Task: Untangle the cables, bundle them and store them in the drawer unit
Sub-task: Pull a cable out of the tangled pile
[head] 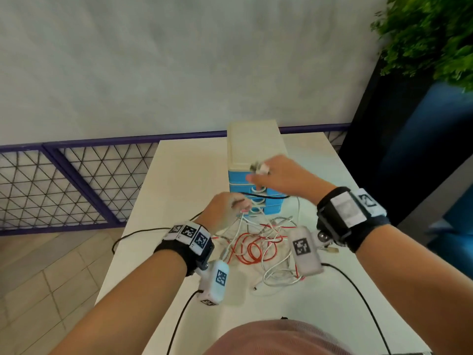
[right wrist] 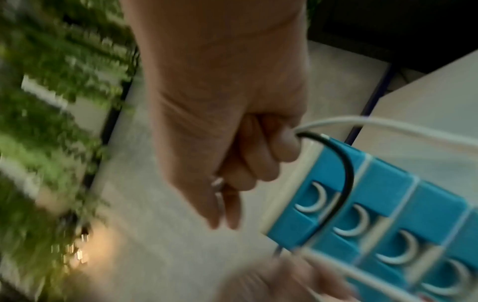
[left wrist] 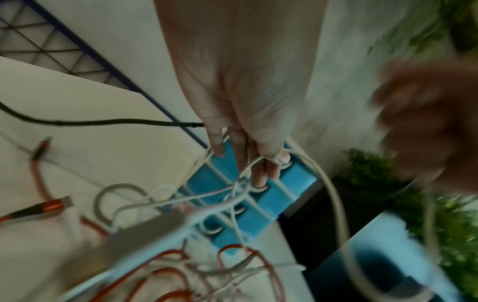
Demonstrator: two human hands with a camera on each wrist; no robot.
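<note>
Now your right hand [head: 281, 175] hovers before the drawer unit [head: 256, 160], gripping cable ends; nearer you, your left hand [head: 225, 211] pinches a white cable [left wrist: 333, 194].

- drawer unit [head: 256, 160] stands on the table [head: 184, 175], toward its far edge; wall [head: 153, 60] behind
- tangled cables [head: 258, 244] lie on the table before the unit; left hand [head: 222, 211] and right hand [head: 284, 175] above them
- plant [head: 430, 34] to the right; fence [head: 64, 180] to the left
</note>
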